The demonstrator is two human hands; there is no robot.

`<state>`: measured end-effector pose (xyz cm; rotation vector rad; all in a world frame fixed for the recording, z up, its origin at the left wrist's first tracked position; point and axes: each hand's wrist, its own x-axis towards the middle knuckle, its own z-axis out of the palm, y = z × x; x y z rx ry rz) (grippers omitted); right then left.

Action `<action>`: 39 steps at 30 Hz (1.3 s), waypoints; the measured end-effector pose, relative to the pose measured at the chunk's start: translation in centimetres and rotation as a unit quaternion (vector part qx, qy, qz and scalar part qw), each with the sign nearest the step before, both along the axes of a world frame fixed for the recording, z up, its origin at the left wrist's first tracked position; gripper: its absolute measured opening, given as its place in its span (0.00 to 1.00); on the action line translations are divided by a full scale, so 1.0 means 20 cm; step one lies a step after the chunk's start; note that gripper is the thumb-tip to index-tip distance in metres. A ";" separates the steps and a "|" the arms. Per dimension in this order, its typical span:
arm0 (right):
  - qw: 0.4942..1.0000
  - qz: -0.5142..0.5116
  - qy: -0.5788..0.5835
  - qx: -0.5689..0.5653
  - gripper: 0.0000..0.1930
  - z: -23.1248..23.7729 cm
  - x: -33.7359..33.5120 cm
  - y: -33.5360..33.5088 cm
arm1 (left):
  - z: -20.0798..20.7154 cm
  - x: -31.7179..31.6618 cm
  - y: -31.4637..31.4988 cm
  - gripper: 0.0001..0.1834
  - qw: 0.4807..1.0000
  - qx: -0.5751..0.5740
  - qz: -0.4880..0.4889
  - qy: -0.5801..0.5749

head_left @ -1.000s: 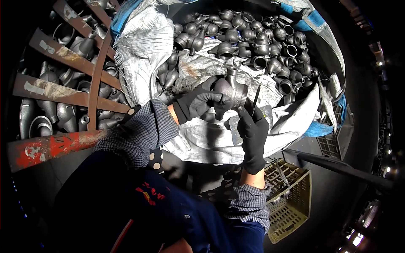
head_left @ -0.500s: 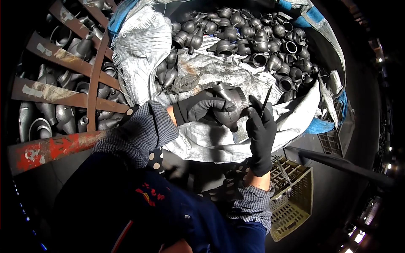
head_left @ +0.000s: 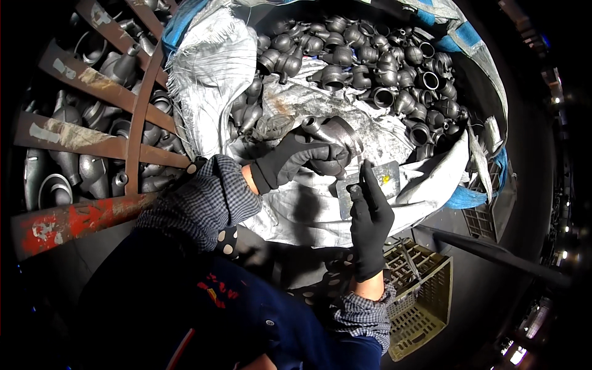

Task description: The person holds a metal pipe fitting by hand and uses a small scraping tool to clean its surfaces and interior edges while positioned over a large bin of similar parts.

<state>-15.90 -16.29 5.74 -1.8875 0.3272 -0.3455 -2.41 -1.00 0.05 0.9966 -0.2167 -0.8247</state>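
My left hand point(head_left: 287, 161), in a black glove, grips a grey cast-metal fitting point(head_left: 338, 133) over the white sack. The fitting has a round body, a short pipe stub and a wide ridged collar facing right. Close to that collar, my right hand point(head_left: 374, 225), gloved in black too, holds a thin flat grey plate point(head_left: 388, 170) with a small yellow mark. The plate's face shows on both sides of my raised fingers, which hide its middle. A narrow gap seems to part plate and fitting.
Similar fittings point(head_left: 386, 68) are heaped in the large white sack point(head_left: 213, 68) with blue straps. To the left, a rusty slatted metal cage point(head_left: 86, 132) holds more. A yellowish plastic crate point(head_left: 419, 308) stands at lower right, below a dark bar point(head_left: 487, 246).
The plate in my right hand has turned from edge-on to showing its flat face. My right hand has shifted slightly down and left. The fitting stays in my left hand, turned a little.
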 end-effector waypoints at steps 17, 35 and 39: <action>0.954 -0.015 0.059 -0.294 0.29 -0.04 0.01 0.02 | 0.01 -0.01 0.00 0.24 0.996 0.060 -0.022 0.067; 0.998 0.011 0.053 -0.037 0.21 -0.05 0.01 -0.05 | 0.04 -0.02 -0.01 0.12 0.999 -0.014 0.036 0.028; 0.976 0.033 0.059 -0.207 0.23 -0.02 0.01 -0.07 | 0.03 0.00 0.01 0.12 0.998 -0.037 -0.006 0.044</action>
